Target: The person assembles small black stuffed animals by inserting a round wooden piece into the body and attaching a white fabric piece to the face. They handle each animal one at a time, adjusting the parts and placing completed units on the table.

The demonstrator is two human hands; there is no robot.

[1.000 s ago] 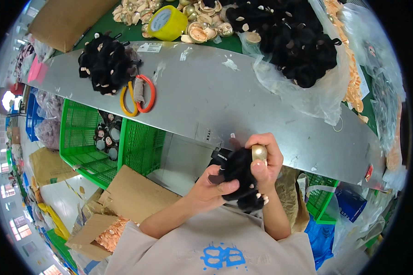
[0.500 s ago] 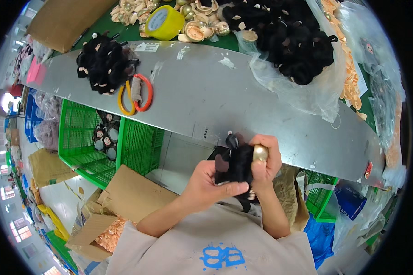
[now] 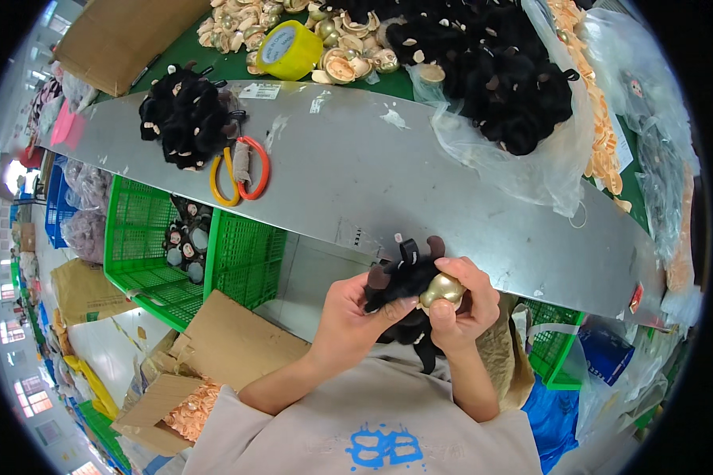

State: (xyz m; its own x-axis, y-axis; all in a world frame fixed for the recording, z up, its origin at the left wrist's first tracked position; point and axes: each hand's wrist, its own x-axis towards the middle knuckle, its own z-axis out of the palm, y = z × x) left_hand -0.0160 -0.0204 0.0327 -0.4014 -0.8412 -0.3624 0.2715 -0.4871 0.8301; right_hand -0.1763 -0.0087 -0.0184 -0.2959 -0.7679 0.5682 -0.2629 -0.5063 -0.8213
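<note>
Close to my body, at the near edge of the grey metal worktop (image 3: 317,174), my left hand (image 3: 347,321) grips a small black plush toy (image 3: 408,279) with brown ears and a loop on its top. My right hand (image 3: 469,317) pinches a shiny gold rounded piece (image 3: 444,291) between thumb and fingers. The gold piece is against the toy's right side; whether it is attached there I cannot tell. Part of the toy hangs below my hands, and my fingers hide some of it.
Scissors (image 3: 264,168) with red and yellow handles lie beside a pile of black plush toys (image 3: 184,119). Yellow tape (image 3: 291,49) stands near gold and peach shells (image 3: 348,59). More black plush (image 3: 523,103) fills a clear bag at right. Green crates (image 3: 249,257) sit below.
The toy has turned, so both ears and the loop show at its top. My right hand has moved slightly right and down, and more of the gold piece is visible.
</note>
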